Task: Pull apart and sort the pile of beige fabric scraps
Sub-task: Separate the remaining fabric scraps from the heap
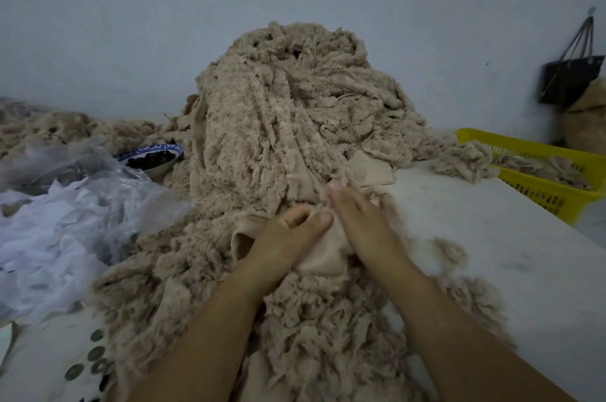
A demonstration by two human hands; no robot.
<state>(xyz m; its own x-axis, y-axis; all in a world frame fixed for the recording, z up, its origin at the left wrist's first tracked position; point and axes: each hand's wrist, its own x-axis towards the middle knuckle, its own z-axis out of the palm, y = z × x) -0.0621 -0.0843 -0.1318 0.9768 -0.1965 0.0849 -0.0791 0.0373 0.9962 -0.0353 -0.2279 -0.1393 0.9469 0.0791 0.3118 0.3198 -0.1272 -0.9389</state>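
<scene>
Flanking a smooth scrap (323, 254) — left hand (288, 237), right hand (364, 221).

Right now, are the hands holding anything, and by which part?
Both hands grip one smooth beige fabric scrap at the pile's foot: the left hand pinches its upper edge, the right hand presses its right side.
</scene>
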